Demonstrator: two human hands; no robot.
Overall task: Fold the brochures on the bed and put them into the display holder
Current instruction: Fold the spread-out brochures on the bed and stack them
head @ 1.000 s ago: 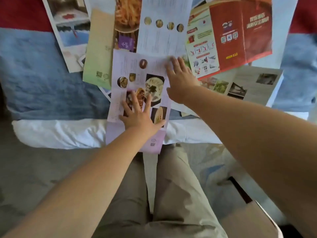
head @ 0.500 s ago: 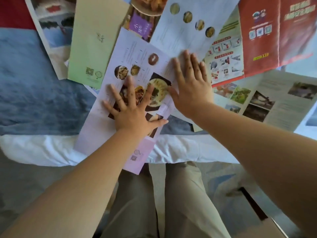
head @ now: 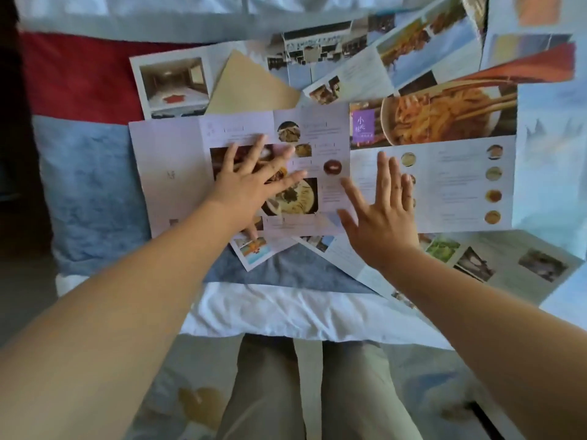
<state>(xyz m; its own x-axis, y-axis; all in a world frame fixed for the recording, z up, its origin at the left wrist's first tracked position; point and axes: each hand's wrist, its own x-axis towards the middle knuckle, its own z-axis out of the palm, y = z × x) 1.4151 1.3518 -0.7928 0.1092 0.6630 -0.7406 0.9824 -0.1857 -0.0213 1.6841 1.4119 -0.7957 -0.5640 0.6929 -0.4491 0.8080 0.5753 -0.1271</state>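
Swung round since half a second ago, the lilac food brochure [head: 178, 173] now lies broadside and unfolded on the bed [head: 95, 192], near its front edge. The left hand [head: 254, 182] presses it flat, fingers spread straight. The right hand [head: 384, 223] is at its right edge, fingers straight and gripping nothing; whether it touches the paper I cannot tell. Folding looks barely begun: the surrounding brochures [head: 444, 185] lie open, and no display holder shows.

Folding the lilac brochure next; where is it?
Head view, centre-left on the bed: the lilac brochure lies flat under the left hand, left of the noodle brochure.
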